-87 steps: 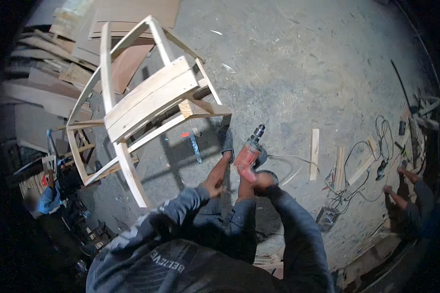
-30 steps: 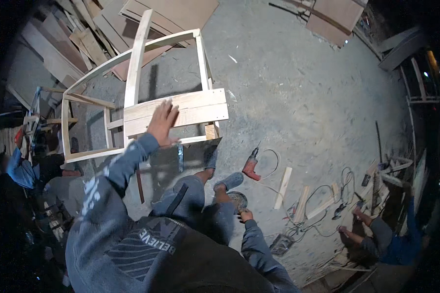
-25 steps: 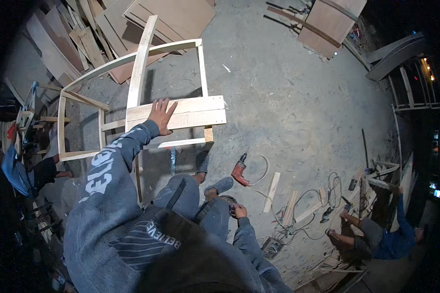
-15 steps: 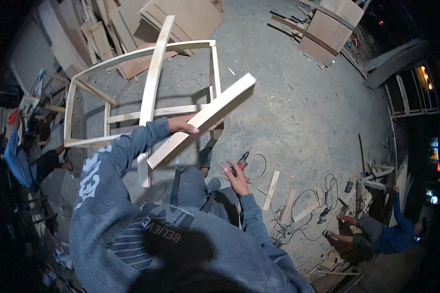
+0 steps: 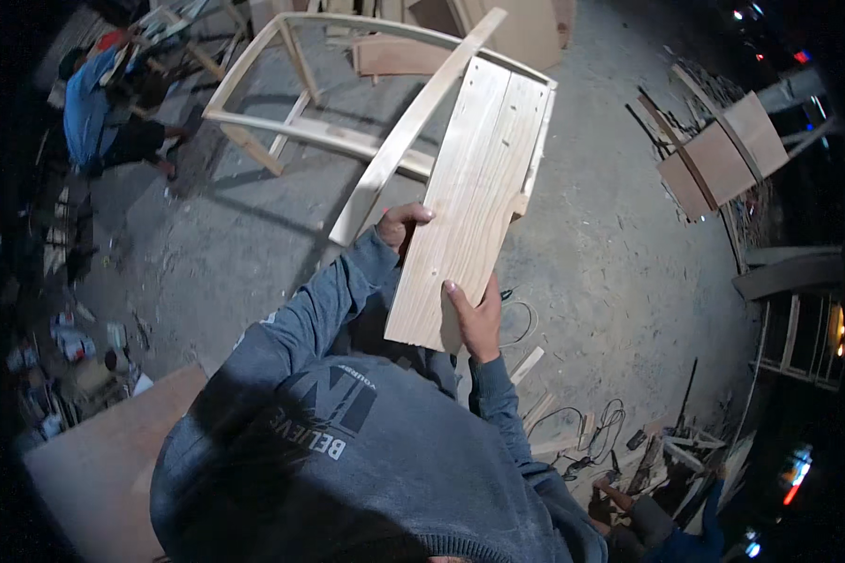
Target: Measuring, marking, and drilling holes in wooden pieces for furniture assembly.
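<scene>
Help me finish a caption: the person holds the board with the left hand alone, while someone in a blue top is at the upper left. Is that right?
Not quite: both hands hold the board. The head view shows the left hand at its left edge and the right hand at its right. Someone in a blue top is at the upper left.

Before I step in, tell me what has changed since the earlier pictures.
The wide board, earlier lying across the wooden frame, is lifted and turned to point forward. The left grip, earlier flat on it, now holds its left edge; the right grip, empty moments ago, has taken its right edge. The frame still stands on the floor.
</scene>
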`<state>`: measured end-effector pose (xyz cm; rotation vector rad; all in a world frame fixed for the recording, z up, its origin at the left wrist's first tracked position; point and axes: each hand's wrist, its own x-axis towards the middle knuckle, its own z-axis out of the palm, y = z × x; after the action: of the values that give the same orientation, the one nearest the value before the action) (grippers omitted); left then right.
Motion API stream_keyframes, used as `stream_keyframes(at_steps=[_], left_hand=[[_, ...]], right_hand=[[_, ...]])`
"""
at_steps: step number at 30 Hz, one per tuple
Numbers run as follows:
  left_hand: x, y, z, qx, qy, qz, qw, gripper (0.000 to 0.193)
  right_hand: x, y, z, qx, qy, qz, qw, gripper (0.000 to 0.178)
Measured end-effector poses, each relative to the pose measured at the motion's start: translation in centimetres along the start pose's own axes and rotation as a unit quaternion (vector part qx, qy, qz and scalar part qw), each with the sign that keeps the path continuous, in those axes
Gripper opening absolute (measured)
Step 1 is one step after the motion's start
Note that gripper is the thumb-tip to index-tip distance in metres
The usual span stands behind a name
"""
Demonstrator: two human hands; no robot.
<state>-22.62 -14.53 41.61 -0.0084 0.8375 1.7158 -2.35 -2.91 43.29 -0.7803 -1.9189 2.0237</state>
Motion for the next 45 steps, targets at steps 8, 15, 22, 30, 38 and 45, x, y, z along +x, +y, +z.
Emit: stream_keyframes(at_steps=[8,15,22,30,38,45], left_hand=[[-8.2,-1.1,-5.1,0.096,0.076,0.245,0.962,0.055],[-18.7,4.0,-12.5,0.069,0.204,0.265,0.94,0.049],[-31.1,11.4,-24.1,0.0,0.265,0.367,0.892,0.055],[-39.1,17.6,-31.3,0.002,0.341,0.34,0.876,0.067],[-40.5,23.4,-39.6,-0.029,0.33,0.356,0.874,0.064],[-38.7,34.6,-46.8,-0.034,0.377,0.394,0.838,0.059]], right_hand=[[-4.4,-3.5,11.9,-0.453,-0.032,-0.158,0.877,0.084],[-5.7,-0.2,25.9,-0.357,-0.061,-0.272,0.892,0.082],[-5.8,-1.5,43.0,-0.269,-0.16,-0.26,0.913,0.072],[-6.0,-3.8,55.7,-0.241,-0.18,-0.246,0.922,0.068],[0.1,-3.9,65.4,-0.234,-0.213,-0.244,0.917,0.068],[10.4,-4.9,75.5,-0.262,-0.249,-0.271,0.892,0.081]])
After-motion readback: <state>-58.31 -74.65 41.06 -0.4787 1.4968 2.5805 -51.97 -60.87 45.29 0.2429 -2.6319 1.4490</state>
